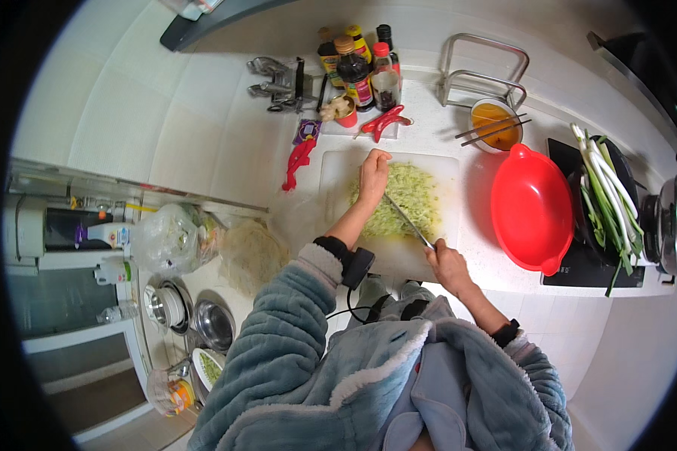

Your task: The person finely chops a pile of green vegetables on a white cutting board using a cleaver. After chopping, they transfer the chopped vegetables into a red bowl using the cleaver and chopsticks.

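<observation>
A white cutting board (335, 171) carries a mound of finely chopped pale green vegetable (414, 199). My right hand (442, 263) grips a knife (408, 224) by its handle near the board's front right; the blade slants up and left across the pieces. My left hand (374, 171) is closed over the far end of the blade, at the upper middle of the board; what its fingers hold, if anything, is hidden.
A red oval basin (531, 212) and pan of leeks (605, 192) stand right. Behind are chopsticks on an orange-filled bowl (490, 113), bottles (356, 83), red chilies (384, 120) and a metal rack (459, 45). Left are bags (162, 240) and metal bowls (213, 327).
</observation>
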A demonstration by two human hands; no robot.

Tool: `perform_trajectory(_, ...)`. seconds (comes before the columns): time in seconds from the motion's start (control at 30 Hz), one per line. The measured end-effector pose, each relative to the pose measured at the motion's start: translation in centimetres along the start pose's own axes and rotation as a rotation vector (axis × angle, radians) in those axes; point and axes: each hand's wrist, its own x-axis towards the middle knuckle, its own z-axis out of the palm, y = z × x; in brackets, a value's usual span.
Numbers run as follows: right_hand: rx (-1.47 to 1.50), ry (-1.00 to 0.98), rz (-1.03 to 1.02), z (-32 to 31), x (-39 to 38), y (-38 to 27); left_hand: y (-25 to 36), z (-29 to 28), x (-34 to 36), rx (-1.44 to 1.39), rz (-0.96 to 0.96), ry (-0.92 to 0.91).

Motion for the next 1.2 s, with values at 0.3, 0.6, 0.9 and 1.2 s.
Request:
perform_trajectory(0.3,-0.017,0.185,0.128,4.0,-0.5,-2.4,-1.5,2.1,0.3,0.241,0.039,-0.126)
perform_trajectory(0.6,-0.095,0.365,0.134,4.5,-0.4,-2.2,-0.3,3.7,0.8,0.183,0.079,-0.176)
perform_trajectory(0.9,-0.106,0.396,0.171,3.9,-1.5,-1.9,-0.1,5.6,2.1,0.045,0.26,-0.193)
perform_trajectory(1.2,-0.137,0.374,0.199,4.2,-1.2,-2.0,-0.6,5.4,2.0,0.096,0.144,-0.204)
